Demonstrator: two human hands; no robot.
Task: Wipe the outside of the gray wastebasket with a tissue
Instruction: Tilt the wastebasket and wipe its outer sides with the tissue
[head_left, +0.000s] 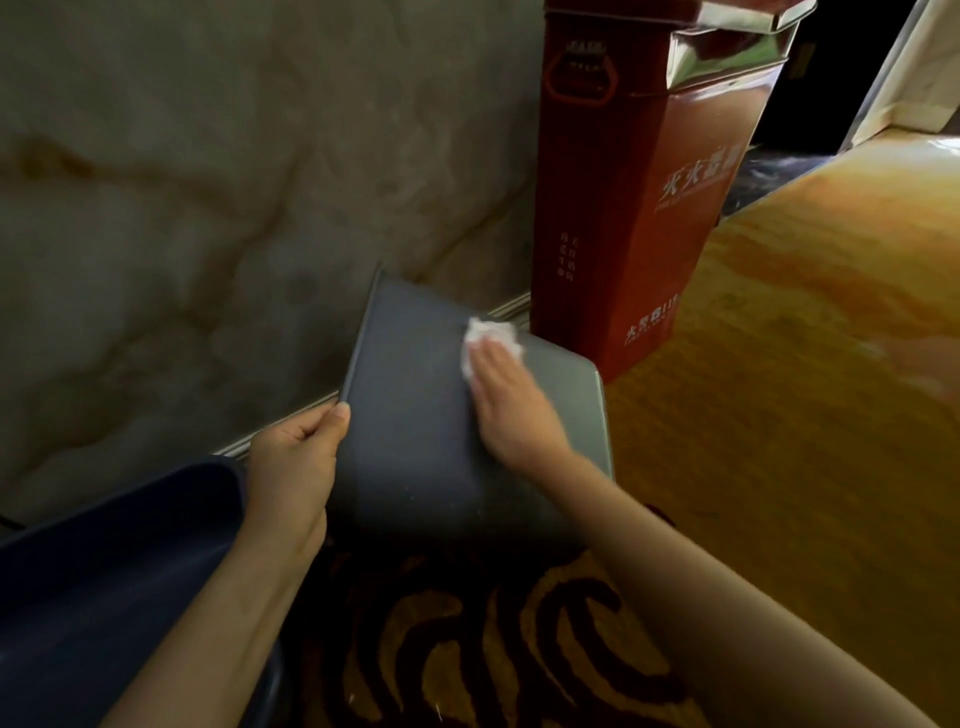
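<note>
The gray wastebasket (415, 415) is tipped on its side at the middle of the view, one flat wall facing up. My left hand (293, 467) grips its rim at the left edge, thumb on top. My right hand (511, 400) lies flat on the upturned wall, pressing a crumpled white tissue (488, 338) against it under the fingertips. The tissue sticks out beyond the fingers toward the far edge of the basket. The basket's inside is hidden.
A tall red fire-extinguisher box (639, 197) with a shiny metal top stands right behind the basket. A marble wall (208, 182) runs along the left. Patterned carpet (493, 623) lies below, orange carpet (805, 364) to the right. A dark blue rounded object (114, 571) sits lower left.
</note>
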